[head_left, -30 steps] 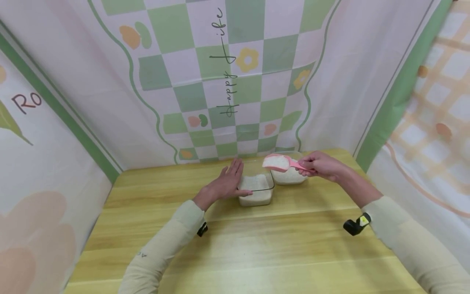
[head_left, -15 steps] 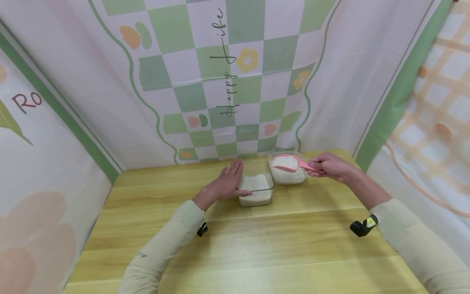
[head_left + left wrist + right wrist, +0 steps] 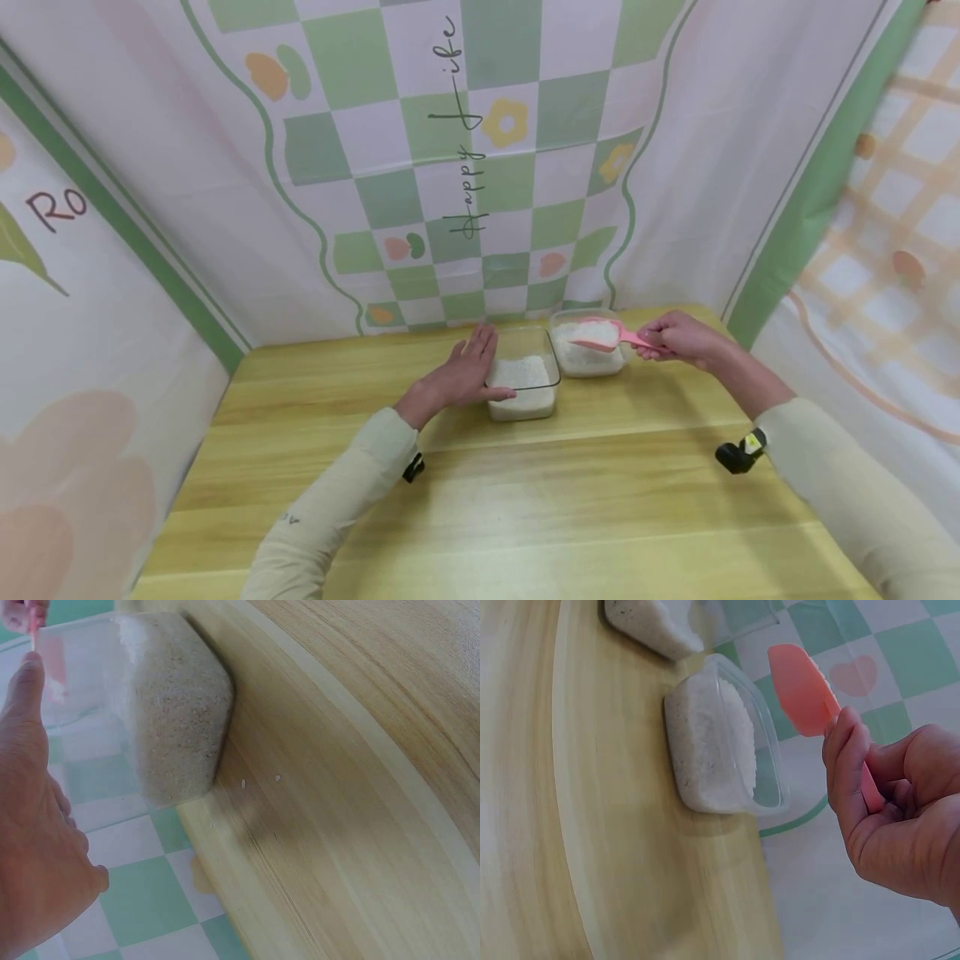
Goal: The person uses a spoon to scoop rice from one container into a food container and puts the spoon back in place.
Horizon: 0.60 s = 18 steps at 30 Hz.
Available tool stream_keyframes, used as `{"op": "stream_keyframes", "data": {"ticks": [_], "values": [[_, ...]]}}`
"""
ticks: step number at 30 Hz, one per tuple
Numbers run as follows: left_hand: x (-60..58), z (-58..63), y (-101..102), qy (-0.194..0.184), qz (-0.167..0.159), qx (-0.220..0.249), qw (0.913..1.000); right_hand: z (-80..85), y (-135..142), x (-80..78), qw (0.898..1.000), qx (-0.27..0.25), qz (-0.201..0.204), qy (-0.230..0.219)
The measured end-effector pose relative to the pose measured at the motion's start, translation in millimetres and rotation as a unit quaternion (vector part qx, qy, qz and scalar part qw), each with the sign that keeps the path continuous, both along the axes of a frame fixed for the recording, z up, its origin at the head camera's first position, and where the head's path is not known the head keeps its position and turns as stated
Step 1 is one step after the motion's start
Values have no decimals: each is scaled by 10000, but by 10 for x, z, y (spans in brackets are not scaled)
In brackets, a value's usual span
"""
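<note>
My right hand [image 3: 678,337] grips the handle of a pink scoop [image 3: 611,337] loaded with white rice. The scoop is above the right-hand clear container [image 3: 588,365], apart from its rim in the right wrist view, where the container's rice [image 3: 736,735] shows. To the left stands a taller clear container [image 3: 522,408], partly filled with rice [image 3: 180,705]. My left hand [image 3: 461,375] lies along that container's left side with fingers straight and thumb across the front rim. Its palm is hidden in the head view.
Both containers stand near the back of the wooden table [image 3: 487,508], close to a checkered cloth backdrop [image 3: 495,208]. A few loose rice grains [image 3: 243,784] lie on the table beside the left container. Printed curtains hang at both sides.
My right hand has carried the loaded scoop rightward, from between the containers to over the right one. My left hand and both containers have stayed where they were.
</note>
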<state>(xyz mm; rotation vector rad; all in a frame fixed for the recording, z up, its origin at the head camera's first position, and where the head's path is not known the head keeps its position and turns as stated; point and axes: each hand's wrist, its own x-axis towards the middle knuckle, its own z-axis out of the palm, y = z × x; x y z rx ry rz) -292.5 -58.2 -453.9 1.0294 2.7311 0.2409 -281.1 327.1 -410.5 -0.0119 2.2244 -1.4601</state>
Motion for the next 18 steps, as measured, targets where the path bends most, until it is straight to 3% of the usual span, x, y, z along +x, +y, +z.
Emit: {"op": "stream_keyframes", "data": {"ticks": [18], "values": [[-26,-36,-8,-37,20,-25,10000,-119,4,-207,9980,527,284,209]]}}
